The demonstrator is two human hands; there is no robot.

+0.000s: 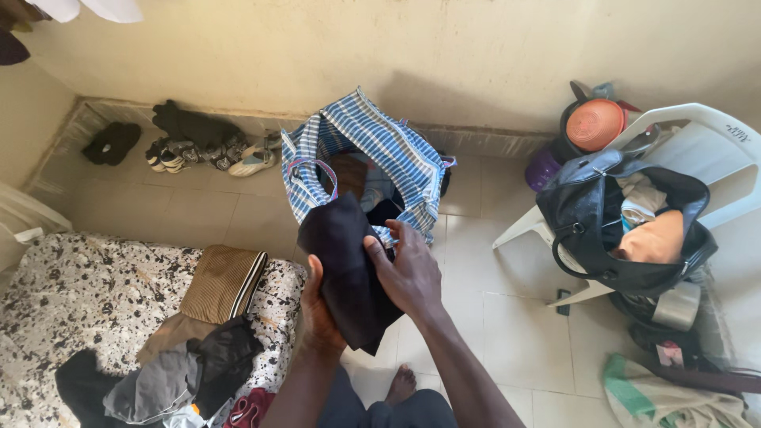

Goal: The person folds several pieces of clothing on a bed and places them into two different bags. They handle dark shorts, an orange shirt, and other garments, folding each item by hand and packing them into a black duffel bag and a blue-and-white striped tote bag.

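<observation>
Both my hands hold a folded black garment (pixel 342 261) in front of me. My left hand (pixel 317 305) supports it from below and behind. My right hand (pixel 408 269) grips its right edge with the fingers curled over the cloth. The garment's top sits at the mouth of an open blue-and-white checked bag (pixel 388 150), which stands on the tiled floor and has several clothes inside.
A mattress (pixel 87 293) with a speckled cover lies at the left, with a folded brown garment (pixel 222 281) and a heap of dark clothes (pixel 174 372) on it. Shoes (pixel 210 150) line the wall. A white plastic chair (pixel 697 158) holds an open black handbag (pixel 602 222). My foot (pixel 400 384) rests on the tiles.
</observation>
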